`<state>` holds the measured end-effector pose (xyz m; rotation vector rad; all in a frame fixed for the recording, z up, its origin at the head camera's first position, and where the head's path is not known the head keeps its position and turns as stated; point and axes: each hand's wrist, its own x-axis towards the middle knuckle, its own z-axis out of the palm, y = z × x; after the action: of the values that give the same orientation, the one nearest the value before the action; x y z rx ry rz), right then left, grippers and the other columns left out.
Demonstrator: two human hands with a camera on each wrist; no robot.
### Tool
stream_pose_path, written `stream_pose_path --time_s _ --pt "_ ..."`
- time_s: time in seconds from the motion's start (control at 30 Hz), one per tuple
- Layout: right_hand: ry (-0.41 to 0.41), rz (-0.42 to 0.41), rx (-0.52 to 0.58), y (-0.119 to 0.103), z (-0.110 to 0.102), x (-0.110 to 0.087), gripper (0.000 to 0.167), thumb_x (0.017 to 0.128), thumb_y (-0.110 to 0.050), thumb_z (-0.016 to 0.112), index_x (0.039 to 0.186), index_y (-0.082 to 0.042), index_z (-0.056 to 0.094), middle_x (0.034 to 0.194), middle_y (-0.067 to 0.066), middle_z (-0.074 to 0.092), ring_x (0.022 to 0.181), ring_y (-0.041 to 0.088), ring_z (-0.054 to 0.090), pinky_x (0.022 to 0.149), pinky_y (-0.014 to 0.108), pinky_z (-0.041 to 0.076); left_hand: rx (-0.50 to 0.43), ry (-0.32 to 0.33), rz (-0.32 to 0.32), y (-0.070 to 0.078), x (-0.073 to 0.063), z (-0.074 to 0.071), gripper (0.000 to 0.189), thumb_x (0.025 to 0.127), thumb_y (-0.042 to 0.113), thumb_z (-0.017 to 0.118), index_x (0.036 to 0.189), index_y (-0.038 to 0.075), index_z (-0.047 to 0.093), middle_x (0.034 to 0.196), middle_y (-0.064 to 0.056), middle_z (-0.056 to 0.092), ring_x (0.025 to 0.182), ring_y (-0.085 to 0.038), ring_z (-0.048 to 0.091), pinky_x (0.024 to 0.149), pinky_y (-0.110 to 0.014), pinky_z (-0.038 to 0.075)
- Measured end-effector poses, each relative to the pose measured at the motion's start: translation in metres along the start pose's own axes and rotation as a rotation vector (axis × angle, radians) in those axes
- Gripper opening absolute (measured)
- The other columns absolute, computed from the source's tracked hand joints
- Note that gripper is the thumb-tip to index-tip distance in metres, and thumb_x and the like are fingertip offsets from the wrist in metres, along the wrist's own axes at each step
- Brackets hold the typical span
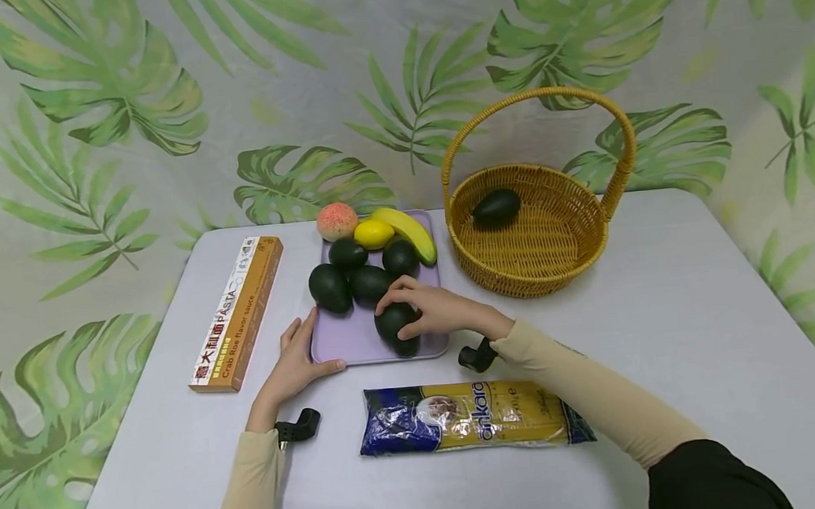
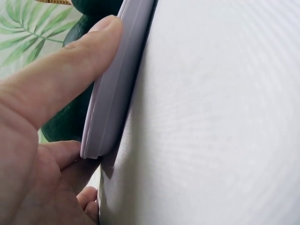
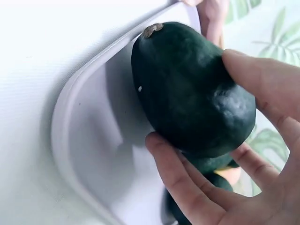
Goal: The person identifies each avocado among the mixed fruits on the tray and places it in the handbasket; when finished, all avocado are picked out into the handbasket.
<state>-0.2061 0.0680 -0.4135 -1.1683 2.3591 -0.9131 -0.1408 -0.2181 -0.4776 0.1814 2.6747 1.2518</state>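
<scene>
My right hand (image 1: 447,308) grips a dark green avocado (image 1: 399,332) over the front right part of a pale purple tray (image 1: 342,339). In the right wrist view, thumb and fingers hold the avocado's sides, and its brown stem end (image 3: 153,30) shows. At the tray's front left corner, my left hand (image 1: 293,366) holds the edge, thumb along the front rim and fingers by the left side. Several other avocados (image 1: 329,288) lie behind on the tray, with a lemon (image 1: 374,233), a banana (image 1: 409,235) and a peach (image 1: 337,221) at its back.
A wicker basket (image 1: 528,258) with a tall handle stands right of the tray, one avocado (image 1: 496,208) inside. A pasta box (image 1: 237,314) lies to the left. In front lies a blue and yellow pasta bag (image 1: 461,416), partly under my right forearm.
</scene>
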Motion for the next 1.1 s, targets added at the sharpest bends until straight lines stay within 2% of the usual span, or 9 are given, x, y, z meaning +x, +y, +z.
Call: stream_pose_path --time_s 0.13,0.27,0.37,0.43,0.53,0.67,0.8,0.93,1.1 --pt "0.022 -0.013 0.116 0.005 -0.011 -0.012 0.039 0.088 -0.020 0.071 0.125 -0.018 0.059 0.128 0.004 0.044 0.106 0.020 0.048 0.081 0.035 0.048 0.005 0.004 0.005 0.000 0.000 0.000 0.108 0.077 0.032 0.080 0.153 0.002 0.009 0.156 -0.022 0.011 0.141 -0.039 -0.006 0.107 -0.064 0.009" --pt "0.063 -0.016 0.254 0.005 -0.034 -0.034 0.041 0.089 -0.018 0.069 0.128 -0.015 0.057 0.131 0.008 0.041 0.102 0.024 0.047 0.078 0.036 0.050 0.014 0.003 0.007 0.000 0.000 0.000 0.109 0.077 0.032 0.080 0.153 0.001 0.009 0.156 -0.021 0.011 0.141 -0.038 -0.006 0.108 -0.063 0.008" --pt "0.130 0.012 0.306 0.007 -0.057 -0.055 0.043 0.090 -0.017 0.068 0.131 -0.014 0.055 0.134 0.008 0.039 0.108 0.027 0.046 0.086 0.041 0.048 0.013 0.004 0.006 0.000 0.000 0.000 0.109 0.077 0.032 0.081 0.153 0.002 0.009 0.157 -0.021 0.011 0.141 -0.038 -0.006 0.108 -0.063 0.007" --pt "0.188 0.052 0.321 0.012 -0.072 -0.070 0.044 0.091 -0.018 0.067 0.133 -0.015 0.053 0.136 0.007 0.038 0.117 0.027 0.042 0.093 0.044 0.045 0.011 0.004 0.010 0.000 0.000 -0.001 0.109 0.077 0.032 0.081 0.153 0.001 0.009 0.156 -0.021 0.012 0.141 -0.038 -0.006 0.108 -0.062 0.007" --pt "0.276 0.144 0.349 0.022 -0.094 -0.094 0.047 0.092 -0.019 0.066 0.135 -0.016 0.050 0.140 0.005 0.035 0.120 0.027 0.045 0.096 0.047 0.043 0.010 0.003 0.017 0.001 0.000 -0.001 0.109 0.077 0.031 0.081 0.152 0.000 0.009 0.156 -0.022 0.012 0.141 -0.039 -0.006 0.108 -0.063 0.007" --pt "0.392 0.264 0.403 0.040 -0.117 -0.124 0.049 0.094 -0.020 0.064 0.139 -0.015 0.044 0.145 0.003 0.031 0.101 0.027 0.062 0.088 0.042 0.049 0.001 -0.003 0.017 0.002 -0.001 -0.001 0.109 0.077 0.030 0.081 0.152 0.000 0.009 0.156 -0.023 0.011 0.141 -0.039 -0.006 0.108 -0.063 0.007" --pt "0.486 0.328 0.423 0.057 -0.132 -0.147 0.050 0.095 -0.018 0.061 0.140 -0.012 0.041 0.148 0.005 0.026 0.098 0.019 0.061 0.082 0.030 0.052 -0.005 -0.004 0.009 0.002 -0.001 -0.001 0.109 0.077 0.030 0.081 0.153 0.001 0.009 0.156 -0.022 0.011 0.141 -0.038 -0.006 0.107 -0.064 0.007" --pt "0.543 0.367 0.435 0.073 -0.142 -0.158 0.050 0.096 -0.019 0.060 0.141 -0.010 0.040 0.143 0.006 0.024 0.102 0.015 0.056 0.080 0.028 0.053 0.006 -0.007 0.007 0.001 -0.001 -0.001 0.109 0.077 0.030 0.080 0.153 0.001 0.008 0.156 -0.022 0.010 0.141 -0.038 -0.006 0.107 -0.064 0.008" --pt "0.569 0.410 0.432 0.087 -0.151 -0.159 0.053 0.096 -0.021 0.060 0.142 -0.008 0.037 0.136 0.007 0.026 0.101 0.010 0.055 0.079 0.026 0.053 0.002 -0.012 0.007 0.001 0.000 0.000 0.108 0.078 0.029 0.080 0.153 0.001 0.007 0.157 -0.022 0.009 0.141 -0.038 -0.007 0.108 -0.063 0.008"
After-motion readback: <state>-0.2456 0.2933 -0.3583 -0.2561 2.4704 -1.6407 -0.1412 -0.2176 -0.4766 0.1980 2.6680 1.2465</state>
